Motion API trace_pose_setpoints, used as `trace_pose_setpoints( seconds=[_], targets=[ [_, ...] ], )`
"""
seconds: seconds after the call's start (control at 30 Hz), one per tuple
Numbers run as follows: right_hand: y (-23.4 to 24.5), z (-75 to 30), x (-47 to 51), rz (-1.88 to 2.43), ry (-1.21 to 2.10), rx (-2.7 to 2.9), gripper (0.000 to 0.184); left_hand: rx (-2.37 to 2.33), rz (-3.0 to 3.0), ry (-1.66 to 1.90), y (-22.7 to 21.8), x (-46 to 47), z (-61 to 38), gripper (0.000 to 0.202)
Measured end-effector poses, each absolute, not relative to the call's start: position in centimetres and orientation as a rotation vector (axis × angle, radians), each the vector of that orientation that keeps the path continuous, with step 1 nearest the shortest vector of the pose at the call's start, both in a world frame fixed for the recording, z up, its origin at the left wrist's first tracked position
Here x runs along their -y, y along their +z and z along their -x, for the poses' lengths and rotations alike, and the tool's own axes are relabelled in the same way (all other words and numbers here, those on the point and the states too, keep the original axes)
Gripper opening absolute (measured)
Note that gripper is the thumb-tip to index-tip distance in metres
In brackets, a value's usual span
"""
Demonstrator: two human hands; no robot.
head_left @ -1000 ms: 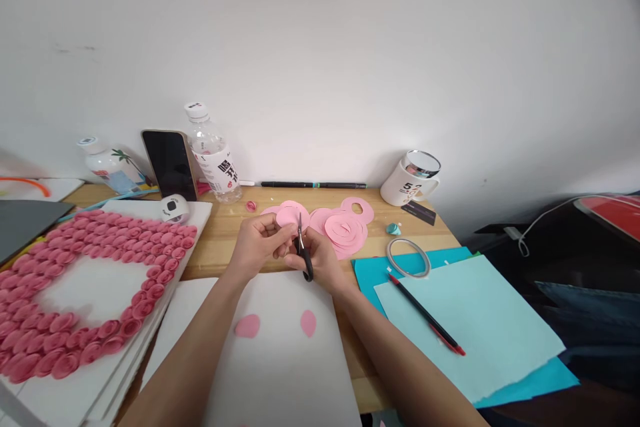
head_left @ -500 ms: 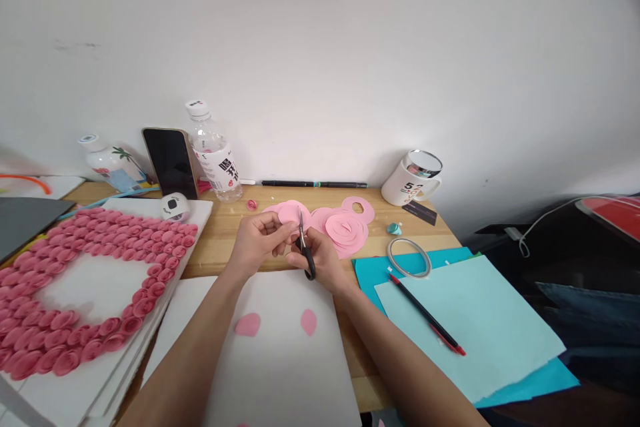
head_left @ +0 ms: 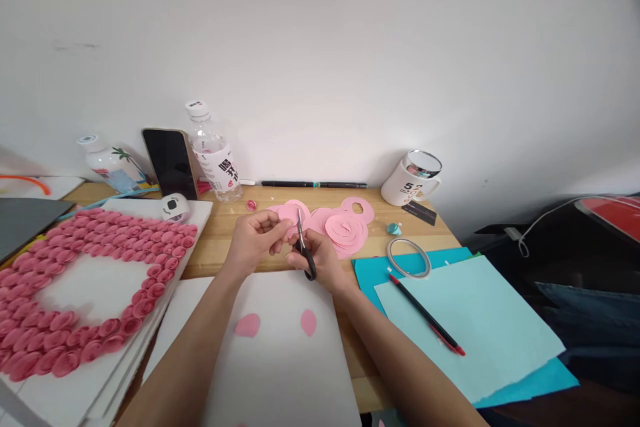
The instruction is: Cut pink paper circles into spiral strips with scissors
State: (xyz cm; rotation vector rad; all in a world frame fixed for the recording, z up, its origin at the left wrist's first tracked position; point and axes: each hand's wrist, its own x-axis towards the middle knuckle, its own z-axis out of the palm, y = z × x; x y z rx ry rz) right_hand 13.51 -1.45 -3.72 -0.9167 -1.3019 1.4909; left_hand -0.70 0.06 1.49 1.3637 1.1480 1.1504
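Observation:
Between thumb and fingers, my left hand pinches a round piece of pink paper. My right hand grips small scissors with black handles, their blades pointing up and away from me against the pink paper. Whether the blades are fully closed I cannot tell. Just right of my hands lie several pink paper spirals and a pink paper ring. Below my wrists is a white sheet with pink petal-shaped pieces on it.
On the left lies a board covered with pink paper roses. A phone and a water bottle stand behind it. At right are a mug, a tape roll, blue paper and a pen.
My left hand has shifted very slightly left and down, and the pink paper has turned a little against the scissors. Everything else lies as before.

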Motion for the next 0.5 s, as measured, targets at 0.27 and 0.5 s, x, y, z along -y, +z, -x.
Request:
trace_pose_setpoints(
  seconds=[0.27, 0.5],
  targets=[
    [-4.08, -13.54, 1.36, 0.937, 1.498, 1.308, 0.039, -1.133, -1.324, 1.174, 1.36, -0.21, 0.95, 0.022],
    [-3.93, -13.59, 1.44, 0.985, 1.506, 1.315, 0.035, -1.117, -1.285, 1.21, 1.14, -0.34, 1.02, 0.021]
  ],
)
